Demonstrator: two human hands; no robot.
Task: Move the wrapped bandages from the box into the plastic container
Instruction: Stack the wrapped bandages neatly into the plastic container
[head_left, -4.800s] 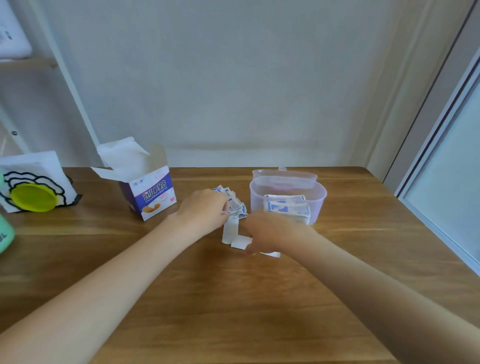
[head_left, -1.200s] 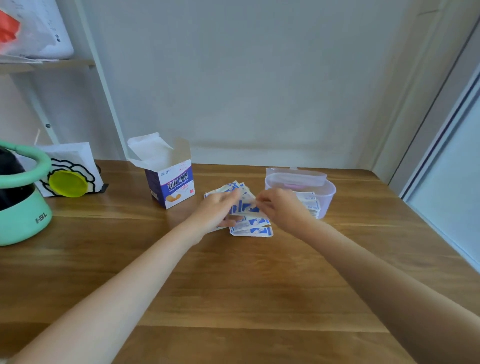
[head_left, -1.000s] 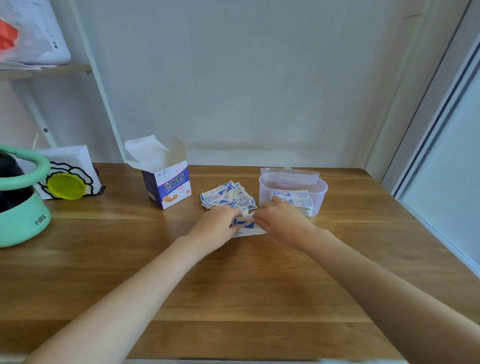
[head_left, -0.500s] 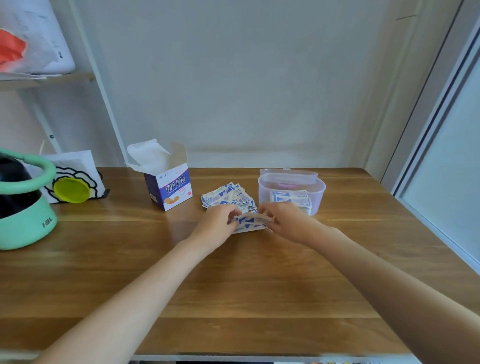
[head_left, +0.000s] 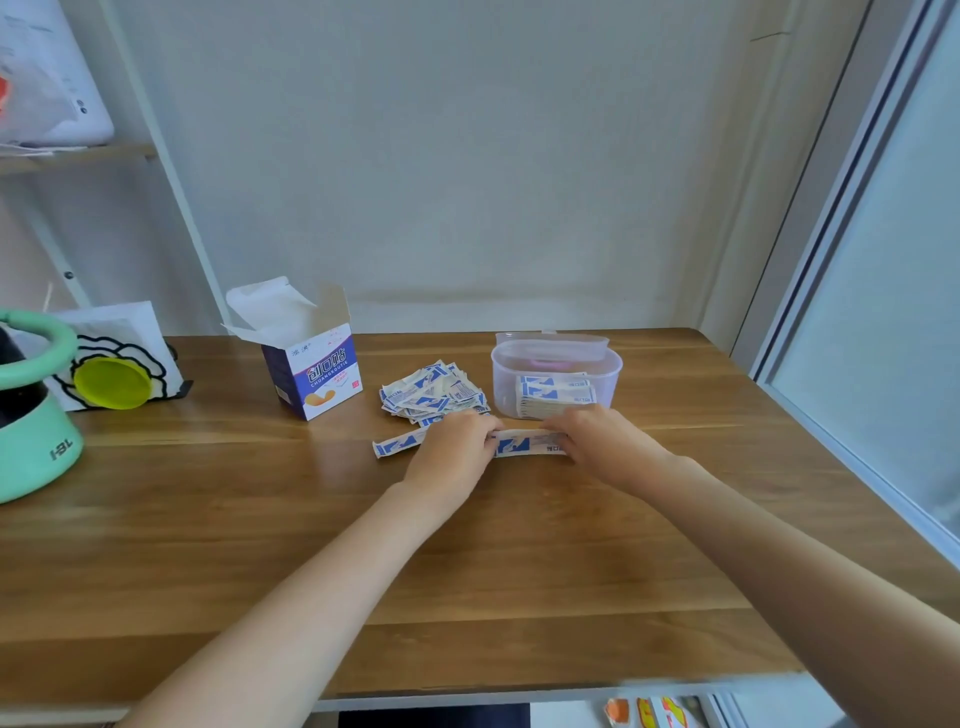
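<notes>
An open blue-and-white bandage box (head_left: 317, 371) stands on the wooden table (head_left: 467, 561). To its right lies a loose pile of wrapped bandages (head_left: 434, 395). A clear plastic container (head_left: 556, 379) at the back right holds a stack of wrapped bandages (head_left: 553, 397). In front of the pile, my left hand (head_left: 452, 449) and my right hand (head_left: 605, 439) pinch the two ends of a small stack of bandages (head_left: 524, 444) held flat just above the table. One single bandage (head_left: 397, 446) lies left of my left hand.
A mint-green appliance (head_left: 31, 415) sits at the left edge. Behind it leans a white card with a yellow-green disc (head_left: 111, 382). A white shelf frame (head_left: 171, 171) rises at the back left. A window frame (head_left: 841, 260) borders the table's right side.
Both hands gathered bandages from the loose pile and squared them into a small stack. One bandage now lies apart to the left.
</notes>
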